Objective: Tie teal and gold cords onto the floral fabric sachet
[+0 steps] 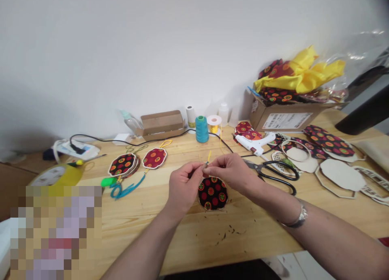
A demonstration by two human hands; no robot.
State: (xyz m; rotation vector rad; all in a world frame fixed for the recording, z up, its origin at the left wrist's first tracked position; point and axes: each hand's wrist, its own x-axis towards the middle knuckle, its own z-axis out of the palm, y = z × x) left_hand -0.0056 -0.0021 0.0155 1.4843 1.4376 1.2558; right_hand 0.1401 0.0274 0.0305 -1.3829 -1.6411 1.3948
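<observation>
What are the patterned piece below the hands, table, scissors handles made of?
Patterned piece: probably fabric, matte, with printed-looking motifs. Table: wood, smooth-looking finish; grain shows. Scissors handles: glossy black, likely plastic or coated metal; highlights show.

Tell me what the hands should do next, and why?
Maybe gently pull the yellow cord snug. The left hand and right hand have their fingertips together at it, by the black flowered piece, and its end pokes up. I can't see whether there's a knot, so a soft tug seems safest.
</observation>
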